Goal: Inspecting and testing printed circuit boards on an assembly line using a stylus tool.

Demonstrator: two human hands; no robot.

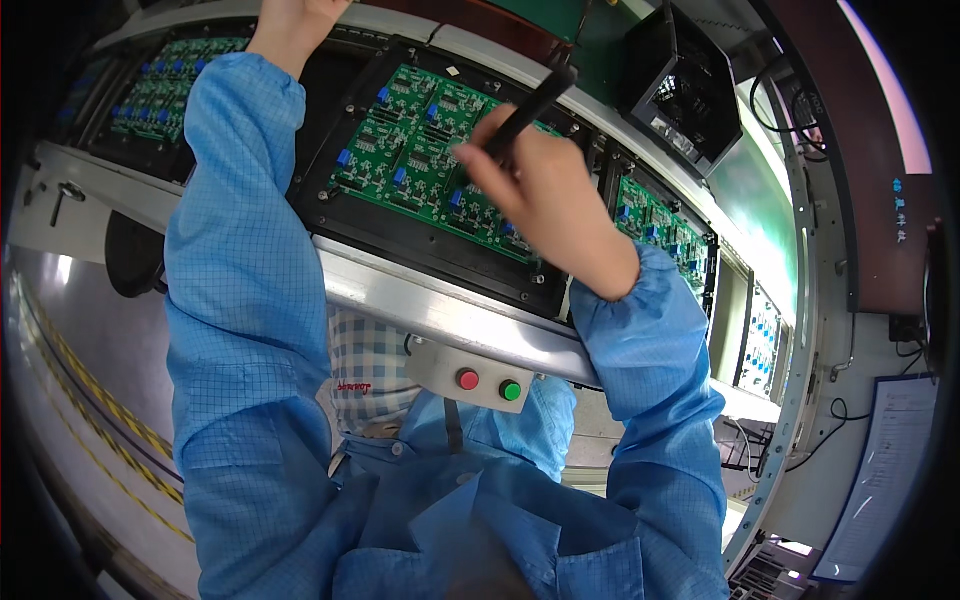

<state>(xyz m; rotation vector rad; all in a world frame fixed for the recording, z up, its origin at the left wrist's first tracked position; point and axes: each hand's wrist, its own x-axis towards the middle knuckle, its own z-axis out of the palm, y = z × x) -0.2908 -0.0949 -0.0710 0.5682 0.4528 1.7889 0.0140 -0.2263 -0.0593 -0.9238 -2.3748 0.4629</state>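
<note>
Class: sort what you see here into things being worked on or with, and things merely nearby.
In use:
right hand
black pen-like tool
green circuit board
black tray
left hand

Nearby only:
button box
fan unit
left board
right board

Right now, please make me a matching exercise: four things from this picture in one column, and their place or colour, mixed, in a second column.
Things:
1. right hand
2. left hand
3. round button
4. control box

Places or colours:
A. mounted under the metal rail
B. red, beside a green button
C. holds a black pen-like tool over the green circuit board
D. reaches up at the top edge of the picture

Pairs: 1-C, 2-D, 3-B, 4-A
</note>
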